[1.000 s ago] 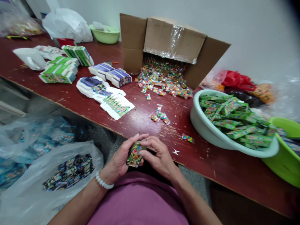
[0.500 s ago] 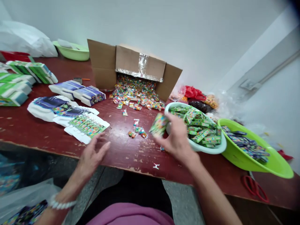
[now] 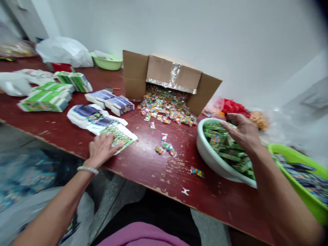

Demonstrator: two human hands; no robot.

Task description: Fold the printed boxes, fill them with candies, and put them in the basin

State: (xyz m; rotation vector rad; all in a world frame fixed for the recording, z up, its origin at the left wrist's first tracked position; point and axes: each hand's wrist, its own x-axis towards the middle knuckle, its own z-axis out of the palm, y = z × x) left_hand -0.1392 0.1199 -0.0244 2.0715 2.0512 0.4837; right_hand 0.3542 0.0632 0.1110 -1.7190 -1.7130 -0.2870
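Note:
My left hand (image 3: 101, 147) rests on the near end of a fanned stack of flat green printed cartons (image 3: 121, 136), thumb apart from the fingers. Dark blue flat cartons (image 3: 85, 112) lie just beyond it. Over the white basin (image 3: 205, 152) hovers my right hand (image 3: 243, 131), its fingers apart and nothing visible between them. That basin holds many small green candy boxes (image 3: 230, 155), partly covered by my hand and forearm. Between my hands a few small clear candy packets (image 3: 169, 148) lie on the red table (image 3: 143, 167).
An open cardboard box (image 3: 135, 73) spills colourful candy packets at the back. Bundled purple cartons (image 3: 120, 105) and green cartons (image 3: 47, 99) stand to the left. A lime-green basin (image 3: 304, 201) with dark packs is at the far right. One candy packet (image 3: 196, 172) lies near the white basin.
My right hand has moved right over the white basin and let go of the green box. My left hand has come down onto the green cartons. The view has turned left.

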